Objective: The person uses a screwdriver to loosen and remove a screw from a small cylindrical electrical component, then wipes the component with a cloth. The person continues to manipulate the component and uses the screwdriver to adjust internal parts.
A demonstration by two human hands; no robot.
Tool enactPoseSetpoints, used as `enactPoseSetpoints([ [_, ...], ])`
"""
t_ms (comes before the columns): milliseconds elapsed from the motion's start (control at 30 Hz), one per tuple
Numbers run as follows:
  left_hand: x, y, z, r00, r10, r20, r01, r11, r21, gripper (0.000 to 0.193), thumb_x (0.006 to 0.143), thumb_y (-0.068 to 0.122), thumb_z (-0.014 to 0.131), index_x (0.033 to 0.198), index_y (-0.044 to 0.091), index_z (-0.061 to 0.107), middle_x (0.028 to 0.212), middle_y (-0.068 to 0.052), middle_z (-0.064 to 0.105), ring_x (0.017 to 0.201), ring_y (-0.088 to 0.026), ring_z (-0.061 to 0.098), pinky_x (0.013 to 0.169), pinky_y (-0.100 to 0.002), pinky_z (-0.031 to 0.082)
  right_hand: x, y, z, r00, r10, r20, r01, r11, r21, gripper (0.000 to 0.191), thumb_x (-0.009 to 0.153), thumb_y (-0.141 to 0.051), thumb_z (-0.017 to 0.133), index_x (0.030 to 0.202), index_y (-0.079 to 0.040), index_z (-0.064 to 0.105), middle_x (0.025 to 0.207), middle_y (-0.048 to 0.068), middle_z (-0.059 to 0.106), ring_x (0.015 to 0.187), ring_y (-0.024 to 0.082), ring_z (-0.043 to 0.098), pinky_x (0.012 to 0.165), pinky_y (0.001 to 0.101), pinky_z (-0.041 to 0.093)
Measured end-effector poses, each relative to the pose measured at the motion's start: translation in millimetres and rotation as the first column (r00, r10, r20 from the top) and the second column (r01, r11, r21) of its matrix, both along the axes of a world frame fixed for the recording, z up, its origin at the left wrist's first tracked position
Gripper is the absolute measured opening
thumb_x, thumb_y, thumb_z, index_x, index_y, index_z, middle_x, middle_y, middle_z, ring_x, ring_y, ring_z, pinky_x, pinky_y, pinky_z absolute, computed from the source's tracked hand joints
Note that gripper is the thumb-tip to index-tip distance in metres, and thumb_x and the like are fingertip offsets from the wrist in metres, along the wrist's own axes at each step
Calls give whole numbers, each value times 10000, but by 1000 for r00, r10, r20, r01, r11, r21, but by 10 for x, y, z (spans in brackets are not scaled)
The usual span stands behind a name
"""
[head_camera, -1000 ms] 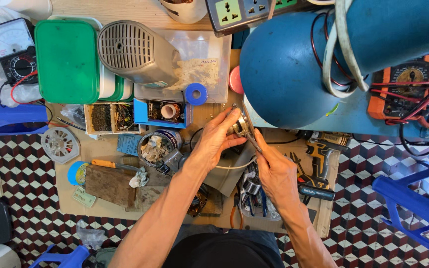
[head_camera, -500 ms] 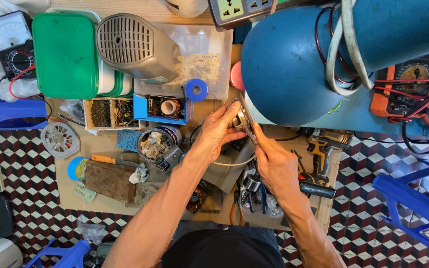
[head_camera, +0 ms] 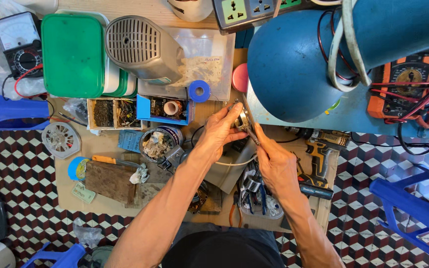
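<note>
My left hand (head_camera: 218, 133) grips a small round metal part (head_camera: 242, 119) just under the rim of a big blue lamp shade (head_camera: 294, 64). My right hand (head_camera: 274, 164) holds a thin metal tool (head_camera: 250, 134) whose tip meets that part. Both hands hover over a cluttered wooden board (head_camera: 120, 198) on a checked floor. A white cable (head_camera: 234, 162) runs beneath my wrists.
A grey vented housing (head_camera: 142, 47), green lidded boxes (head_camera: 73, 54), an analogue meter (head_camera: 18, 44), a blue tape roll (head_camera: 199, 91), parts trays (head_camera: 112, 113), a tin of scraps (head_camera: 156, 144), a cordless drill (head_camera: 319, 154), an orange multimeter (head_camera: 403, 79), a power strip (head_camera: 244, 10), blue stools (head_camera: 418, 213).
Both hands stay together on the metal part. The view has shifted slightly; the hands sit marginally lower and the right hand's tool has turned a little.
</note>
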State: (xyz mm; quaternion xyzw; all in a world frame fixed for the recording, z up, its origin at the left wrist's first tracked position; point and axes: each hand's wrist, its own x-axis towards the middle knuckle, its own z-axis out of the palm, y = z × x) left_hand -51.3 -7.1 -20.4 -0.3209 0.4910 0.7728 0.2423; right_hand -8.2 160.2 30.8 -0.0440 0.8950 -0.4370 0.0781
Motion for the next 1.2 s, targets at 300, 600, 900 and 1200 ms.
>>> enactPoseSetpoints([
  [300, -5, -4, 53, 1000, -25, -13, 25, 1000, -18, 621, 882, 481, 684, 1377, 124, 572, 1104, -58, 726, 900, -152, 730, 779, -318, 632, -27, 25, -55, 998, 2, 59, -4, 999, 38, 472, 982, -46, 603, 1442, -153, 610, 918, 229, 692, 768, 355, 695, 728, 405, 543],
  [600, 0, 16, 31, 1000, -2, -6, 2, 1000, -25, 668, 886, 481, 693, 1408, 79, 583, 1058, -36, 731, 867, -143, 726, 754, -315, 638, -69, 18, -28, 992, -15, 123, 18, 999, -31, 449, 997, -86, 624, 1436, -175, 607, 1010, 241, 706, 843, 357, 727, 758, 389, 555],
  [900, 30, 18, 38, 999, -10, -37, 8, 999, -50, 699, 881, 493, 692, 1427, 69, 589, 996, -43, 711, 792, -132, 696, 723, -310, 635, -83, 41, -52, 996, 80, -46, -81, 996, -25, 428, 1007, -62, 626, 1428, -135, 601, 1060, 231, 718, 931, 370, 725, 764, 395, 559],
  [1200, 56, 30, 19, 996, 3, -91, -10, 997, -78, 818, 855, 518, 704, 1493, 41, 517, 1040, -50, 716, 826, -126, 705, 700, -299, 640, -16, 82, -38, 980, 140, -140, -133, 989, 57, 471, 986, -36, 626, 1445, -134, 582, 867, 211, 665, 767, 383, 666, 676, 438, 506],
])
